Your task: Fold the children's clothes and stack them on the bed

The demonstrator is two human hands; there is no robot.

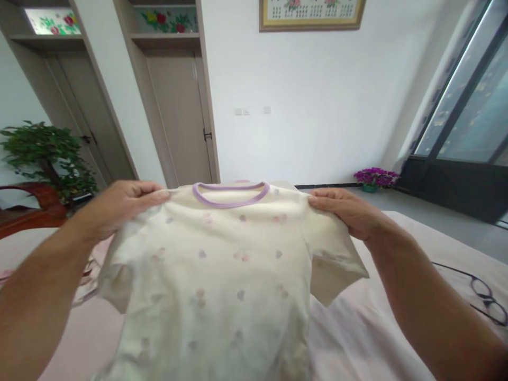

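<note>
A cream short-sleeved T-shirt (222, 264) with a lilac neckband and small pink and grey heart-like prints hangs spread out in front of me. My left hand (127, 203) pinches its shoulder seam on the left, thumb on top of the cloth. On the other side, my right hand (341, 206) grips the opposite shoulder between thumb and fingers. Both sleeves droop below the hands, and the neckline faces away at the top. The shirt's lower hem runs out of view at the bottom.
Beneath the shirt lies a pale pink cloth (345, 328) over a broad surface. Dark-framed glasses (486, 301) rest on it at the right. A red-brown wooden chair (35, 203) and a leafy plant (43, 148) stand at left; purple flowers (375, 177) sit on the floor farther back.
</note>
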